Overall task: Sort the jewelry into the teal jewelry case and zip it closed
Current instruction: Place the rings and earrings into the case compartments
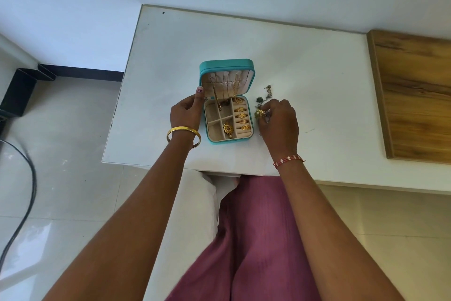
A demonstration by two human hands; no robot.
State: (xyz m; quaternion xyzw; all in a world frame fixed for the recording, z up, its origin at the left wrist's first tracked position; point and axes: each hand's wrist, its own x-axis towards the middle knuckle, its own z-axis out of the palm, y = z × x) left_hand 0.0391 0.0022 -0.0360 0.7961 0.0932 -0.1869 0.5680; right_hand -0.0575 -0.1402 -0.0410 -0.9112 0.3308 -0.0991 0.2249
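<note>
Nearest, the left hand (186, 111), fingers curled, holds the left wall of the open teal zip-around jewelry case (228, 120) on the white rectangular table (305, 61). The right hand (278, 120) pinches a small gold ornament (260, 113) just right of the case. Beyond lie loose dark trinkets (264, 94).

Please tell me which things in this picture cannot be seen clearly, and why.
- Head view: loose jewelry beside the case: partly covered by the right hand, pieces too small to name.
- Left hand fingers: behind the case wall.
- Zipper: too small.
</note>
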